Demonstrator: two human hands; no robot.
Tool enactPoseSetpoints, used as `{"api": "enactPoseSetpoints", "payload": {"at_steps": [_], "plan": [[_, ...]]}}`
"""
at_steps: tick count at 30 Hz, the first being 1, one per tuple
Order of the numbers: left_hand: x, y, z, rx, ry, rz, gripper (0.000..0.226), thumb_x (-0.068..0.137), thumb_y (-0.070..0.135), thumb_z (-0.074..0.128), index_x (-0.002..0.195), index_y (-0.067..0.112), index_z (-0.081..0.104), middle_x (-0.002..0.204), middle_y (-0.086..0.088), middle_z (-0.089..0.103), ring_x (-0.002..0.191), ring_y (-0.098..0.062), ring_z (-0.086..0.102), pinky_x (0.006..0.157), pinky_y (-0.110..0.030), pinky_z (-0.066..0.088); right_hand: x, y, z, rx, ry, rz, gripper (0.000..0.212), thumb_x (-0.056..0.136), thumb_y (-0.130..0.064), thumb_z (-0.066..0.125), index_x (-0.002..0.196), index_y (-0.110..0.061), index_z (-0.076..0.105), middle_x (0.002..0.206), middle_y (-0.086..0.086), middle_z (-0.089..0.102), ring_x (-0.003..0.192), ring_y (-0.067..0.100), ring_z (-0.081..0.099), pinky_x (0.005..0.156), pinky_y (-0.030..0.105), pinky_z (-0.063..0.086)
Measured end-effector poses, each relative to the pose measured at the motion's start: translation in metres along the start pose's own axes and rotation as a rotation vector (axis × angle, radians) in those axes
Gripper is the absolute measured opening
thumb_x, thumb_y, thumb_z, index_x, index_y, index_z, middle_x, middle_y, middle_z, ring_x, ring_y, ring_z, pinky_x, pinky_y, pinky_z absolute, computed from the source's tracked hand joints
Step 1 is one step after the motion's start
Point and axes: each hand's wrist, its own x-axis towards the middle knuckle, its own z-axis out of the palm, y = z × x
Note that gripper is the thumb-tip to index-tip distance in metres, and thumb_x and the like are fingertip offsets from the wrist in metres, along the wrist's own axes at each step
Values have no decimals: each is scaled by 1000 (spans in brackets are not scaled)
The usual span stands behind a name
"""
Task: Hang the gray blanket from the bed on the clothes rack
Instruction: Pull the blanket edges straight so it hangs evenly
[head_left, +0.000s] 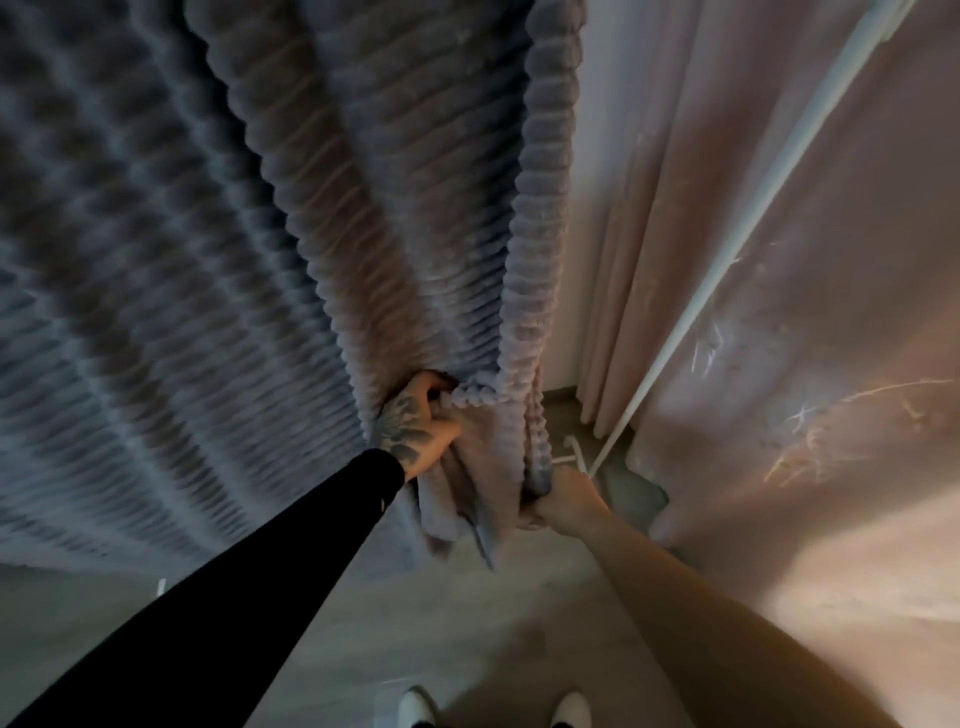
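Gray blanket (291, 218) hangs with its long axis vertical, running from the top of the view down to its lower end near the floor (426, 623). Its top is out of frame, so what carries it can't be seen. Bottom edge sits gathered at both hands, just above the floor.

Look: thick ribbed plush, ribs running crosswise to the hang, deep vertical folds. Bluish gray on the left, warmer gray toward the right fold. Right-hand edge forms a rolled, beaded border dropping to the hands.

Left hand (418, 423) — tattooed back, black sleeve (234, 587) — arm reaching forward and up, fingers curled shut around a bunch of the blanket's lower edge. Right hand (563, 499), bare forearm, also extended forward, closed on the hanging corner bundle just right of the left hand.

White pole (737, 244) slants beside pink curtain (779, 364) at right; its white foot (569, 452) rests on the floor behind the hands. Two white shoes (418, 706) at the bottom edge.
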Motion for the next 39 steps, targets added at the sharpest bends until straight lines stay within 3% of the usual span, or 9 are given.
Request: {"api": "enactPoseSetpoints", "payload": {"at_steps": [10, 18, 20, 23, 26, 30, 33, 36, 39], "plan": [[2, -12, 6, 65, -59, 32, 48, 74, 18, 71, 122, 18, 63, 103, 2, 69, 94, -22, 65, 77, -26, 48, 2, 8, -2, 123, 14, 41, 23, 92, -22, 70, 107, -7, 76, 106, 13, 77, 105, 35, 72, 83, 37, 56], [-12, -29, 22, 132, -93, -65, 29, 64, 43, 74, 62, 23, 53, 61, 9, 59, 72, -26, 69, 55, -14, 41, 5, 9, -5, 206, 136, 15, 33, 102, -16, 60, 135, -10, 59, 132, 15, 68, 121, 37, 63, 88, 31, 46], [-10, -35, 21, 181, -50, -112, 21, 66, 37, 72, 71, 18, 65, 67, 1, 69, 81, -33, 74, 58, -18, 44, 5, 11, -8, 214, 176, 26, 34, 101, -14, 60, 135, -12, 60, 130, 15, 69, 120, 38, 64, 91, 36, 51], [-9, -31, 7, 189, 68, -151, 52, 60, 32, 64, 106, 11, 76, 100, -14, 79, 99, -36, 73, 80, -30, 55, 9, 13, -13, 210, 213, 63, 30, 100, -16, 61, 129, -11, 64, 124, 18, 71, 116, 40, 65, 92, 42, 54], [-6, -31, -5, 195, 159, -166, 36, 79, 22, 73, 113, 10, 74, 107, -15, 77, 100, -37, 71, 82, -34, 55, 11, 12, -19, 226, 216, 75, 26, 101, -20, 61, 124, -12, 69, 115, 17, 73, 104, 36, 66, 81, 36, 51], [-23, -21, 8, 230, -339, -44, 5, 84, 12, 71, 79, 12, 72, 71, -12, 70, 62, -29, 66, 64, -29, 50, 11, 11, -19, 263, 201, 88, 19, 100, -21, 62, 112, -13, 74, 101, 11, 73, 98, 32, 68, 76, 33, 47], [-44, -3, 55, 239, -408, 86, 42, 80, 32, 82, 118, 17, 69, 109, -7, 76, 100, -25, 72, 82, -19, 50, 8, 5, -20, 325, 168, 57, 16, 103, -19, 62, 104, -7, 73, 86, 8, 75, 87, 23, 71, 68, 23, 51], [-46, 17, 79, 210, -653, 162, 87, 72, 53, 85, 146, 27, 47, 130, 5, 68, 116, -16, 65, 102, -30, 51, 9, 7, -22, 482, 146, 115, 40, 115, -12, 32, 80, -14, 51, 59, 1, 59, 53, 11, 60, 50, 16, 47], [-35, 18, 82, 294, -554, 182, 67, 82, 39, 79, 141, 23, 53, 129, 2, 69, 117, -19, 66, 97, -23, 48, 1, 7, -23, 633, 74, 94, 29, 113, -5, 33, 99, -15, 57, 85, 3, 56, 73, 12, 53, 71, 27, 48]]}}
